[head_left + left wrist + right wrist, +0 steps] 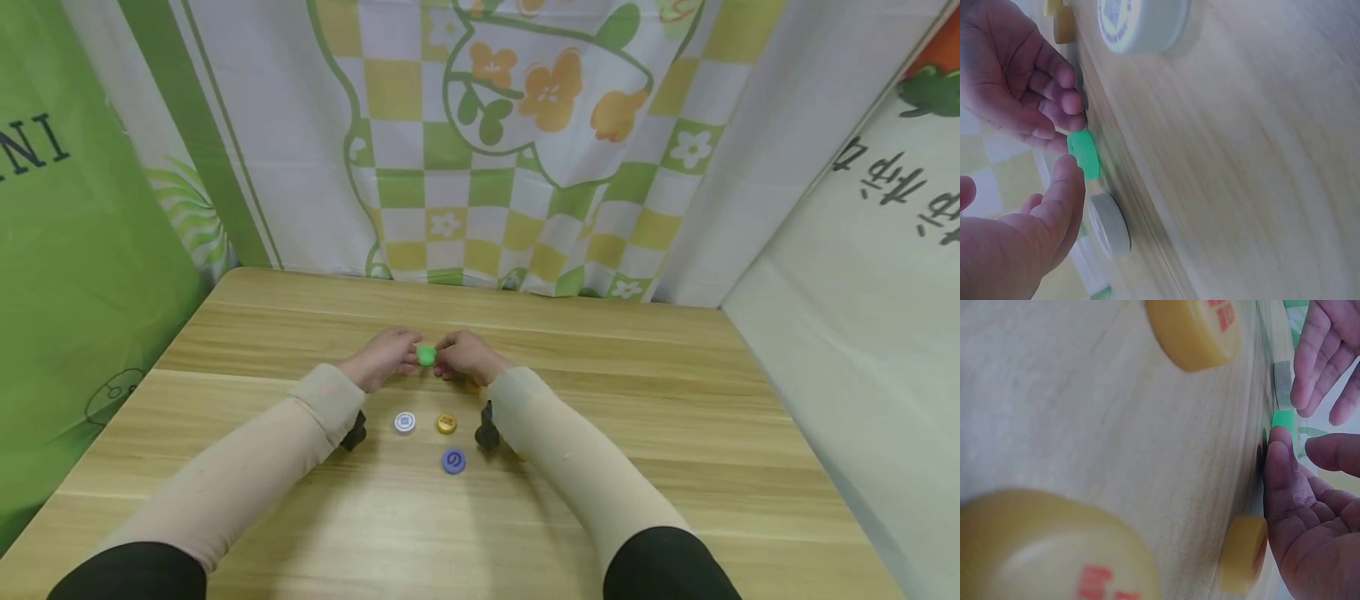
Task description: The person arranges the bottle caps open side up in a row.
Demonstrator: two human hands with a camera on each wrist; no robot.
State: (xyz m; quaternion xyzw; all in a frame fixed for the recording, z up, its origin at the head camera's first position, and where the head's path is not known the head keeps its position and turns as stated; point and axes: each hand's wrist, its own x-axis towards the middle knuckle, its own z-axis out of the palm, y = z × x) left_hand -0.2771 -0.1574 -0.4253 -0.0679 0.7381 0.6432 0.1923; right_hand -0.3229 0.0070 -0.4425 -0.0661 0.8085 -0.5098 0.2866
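A small green bottle cap (426, 356) lies between the fingertips of both hands, toward the back of the wooden table. My left hand (385, 357) has its fingers extended from the left, fingertips right at the cap. From the other side my right hand (467, 357) reaches in, its fingertips against the cap's edge, thumb apart from the index finger in the right wrist view. A whitish cap (1109, 225) sits close under the left fingers in the left wrist view. Near the right hand stands a yellow cap (1244, 555).
Nearer the body, a white cap (405, 422), a yellow cap with red print (447, 424) and a purple cap (453, 461) lie on the table (360, 525). A patterned curtain (525, 208) hangs behind the table's far edge.
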